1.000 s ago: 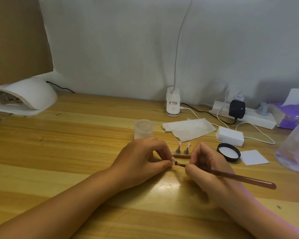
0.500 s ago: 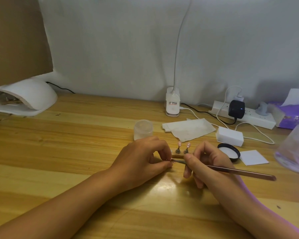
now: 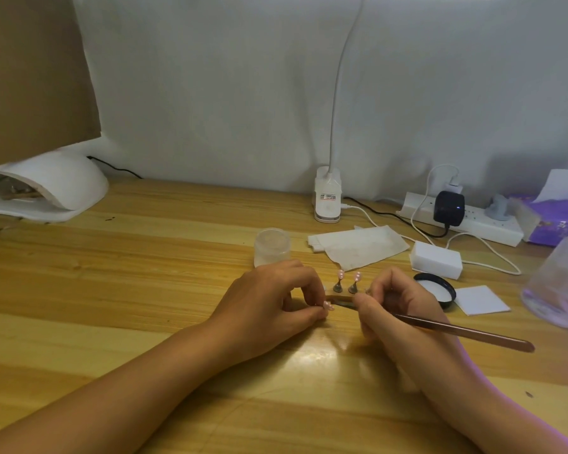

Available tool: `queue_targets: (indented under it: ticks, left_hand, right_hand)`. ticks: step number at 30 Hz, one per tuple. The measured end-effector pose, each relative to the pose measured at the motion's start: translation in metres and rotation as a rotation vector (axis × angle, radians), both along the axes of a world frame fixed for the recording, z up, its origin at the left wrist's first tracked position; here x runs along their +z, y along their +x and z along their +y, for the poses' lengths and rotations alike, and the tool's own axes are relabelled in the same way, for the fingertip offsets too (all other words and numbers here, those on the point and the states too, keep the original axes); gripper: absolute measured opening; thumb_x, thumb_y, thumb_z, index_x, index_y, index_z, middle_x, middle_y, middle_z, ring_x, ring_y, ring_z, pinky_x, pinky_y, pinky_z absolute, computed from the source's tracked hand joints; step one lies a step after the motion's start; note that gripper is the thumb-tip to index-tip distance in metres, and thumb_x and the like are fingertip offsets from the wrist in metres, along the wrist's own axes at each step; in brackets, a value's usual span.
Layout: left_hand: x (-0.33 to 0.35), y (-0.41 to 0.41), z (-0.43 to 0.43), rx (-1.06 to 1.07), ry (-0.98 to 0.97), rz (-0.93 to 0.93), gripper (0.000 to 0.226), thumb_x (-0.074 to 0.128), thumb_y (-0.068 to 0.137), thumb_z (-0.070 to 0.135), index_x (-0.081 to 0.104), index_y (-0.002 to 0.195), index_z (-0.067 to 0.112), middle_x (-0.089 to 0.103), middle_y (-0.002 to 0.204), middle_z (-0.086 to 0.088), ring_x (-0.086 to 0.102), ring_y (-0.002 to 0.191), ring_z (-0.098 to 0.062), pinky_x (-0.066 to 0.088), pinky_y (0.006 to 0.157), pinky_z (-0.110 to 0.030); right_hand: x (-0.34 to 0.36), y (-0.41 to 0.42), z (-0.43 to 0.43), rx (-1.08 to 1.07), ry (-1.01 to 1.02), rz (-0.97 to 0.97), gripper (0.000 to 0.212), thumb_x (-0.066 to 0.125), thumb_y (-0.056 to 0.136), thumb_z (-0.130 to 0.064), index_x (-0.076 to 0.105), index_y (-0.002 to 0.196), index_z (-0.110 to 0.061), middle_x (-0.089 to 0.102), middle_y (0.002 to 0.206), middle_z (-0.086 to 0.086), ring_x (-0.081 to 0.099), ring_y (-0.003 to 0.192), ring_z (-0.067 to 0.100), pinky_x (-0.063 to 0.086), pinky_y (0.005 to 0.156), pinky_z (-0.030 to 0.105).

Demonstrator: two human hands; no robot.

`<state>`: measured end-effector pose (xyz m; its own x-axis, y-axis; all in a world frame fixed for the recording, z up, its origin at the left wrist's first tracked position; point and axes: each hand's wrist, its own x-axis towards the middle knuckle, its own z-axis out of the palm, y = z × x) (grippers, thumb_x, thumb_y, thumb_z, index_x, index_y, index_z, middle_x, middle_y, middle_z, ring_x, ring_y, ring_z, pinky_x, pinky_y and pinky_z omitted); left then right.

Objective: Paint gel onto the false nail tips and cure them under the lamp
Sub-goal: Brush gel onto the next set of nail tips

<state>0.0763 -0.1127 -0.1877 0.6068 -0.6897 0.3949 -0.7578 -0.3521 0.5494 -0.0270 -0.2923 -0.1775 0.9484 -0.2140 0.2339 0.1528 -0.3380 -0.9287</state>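
Light wooden tabletop point(image 3: 145, 290). Left hand point(image 3: 276, 299), centre: a small pink false nail tip point(image 3: 328, 305) is pinched between the curled fingers. Right hand point(image 3: 397, 306), just beside: a long brown-handled brush point(image 3: 466, 332) is gripped, its head pointed at the pinched tip. Two pink nail tips on small metal stands point(image 3: 348, 282) are set upright just behind. A translucent round plastic jar point(image 3: 272, 246) is placed farther back. A white domed curing lamp point(image 3: 53, 188) is set far left, at the rear.

Left hand point(image 3: 269, 311) and right hand point(image 3: 404, 312) pinch, fingers point(image 3: 304, 283) curled.
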Motion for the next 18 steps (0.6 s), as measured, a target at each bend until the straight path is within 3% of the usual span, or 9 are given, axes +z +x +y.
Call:
queue_targets:
  ticks: [3, 5, 10, 14, 18]
  left_hand:
    - [0.0001, 0.0000, 0.0000, 0.007, 0.002, -0.005, 0.013, 0.076, 0.082, 0.038, 0.065, 0.087, 0.036, 0.063, 0.090, 0.020, 0.057, 0.070, -0.003, 0.049, 0.058, -0.029]
    - [0.0001, 0.0003, 0.0001, 0.006, 0.004, -0.005, 0.012, 0.076, 0.082, 0.037, 0.065, 0.087, 0.035, 0.063, 0.090, 0.020, 0.057, 0.071, -0.003, 0.048, 0.058, -0.027]
    - [0.0010, -0.0004, 0.0000, -0.006, -0.003, -0.010, 0.010, 0.076, 0.083, 0.036, 0.067, 0.086, 0.034, 0.064, 0.090, 0.020, 0.057, 0.074, 0.000, 0.038, 0.058, -0.014]
    - [0.0009, -0.0006, 0.0004, -0.006, -0.006, 0.006, 0.011, 0.076, 0.083, 0.035, 0.067, 0.087, 0.034, 0.064, 0.090, 0.020, 0.057, 0.072, -0.001, 0.042, 0.058, -0.019]
    - [0.0010, -0.0004, 0.0000, 0.001, -0.002, 0.004, 0.011, 0.076, 0.083, 0.036, 0.066, 0.087, 0.034, 0.064, 0.090, 0.019, 0.057, 0.071, -0.005, 0.046, 0.058, -0.026]
  right_hand:
    - [0.0011, 0.0002, 0.0018, 0.045, 0.002, 0.025, 0.018, 0.066, 0.088, -0.021, 0.053, 0.082, -0.011, 0.068, 0.065, 0.005, 0.059, 0.050, 0.002, 0.041, 0.046, 0.009]
    - [0.0008, 0.0008, 0.0018, 0.042, -0.054, 0.035, 0.016, 0.066, 0.089, -0.020, 0.053, 0.081, -0.015, 0.067, 0.065, 0.005, 0.059, 0.051, 0.002, 0.041, 0.047, 0.011]
    - [0.0005, 0.0015, -0.0002, -0.012, -0.142, 0.035, 0.017, 0.063, 0.085, -0.016, 0.051, 0.076, -0.024, 0.055, 0.064, 0.007, 0.048, 0.058, 0.011, 0.041, 0.056, 0.031]
    - [0.0008, 0.0007, 0.0003, -0.003, -0.031, 0.004, 0.018, 0.065, 0.086, -0.017, 0.052, 0.075, -0.021, 0.056, 0.060, -0.002, 0.049, 0.054, 0.006, 0.040, 0.051, 0.020]
    - [0.0031, -0.0007, 0.0027, 0.067, -0.011, 0.029, 0.019, 0.068, 0.086, -0.025, 0.053, 0.083, -0.013, 0.068, 0.067, 0.004, 0.059, 0.052, 0.002, 0.041, 0.046, 0.010]
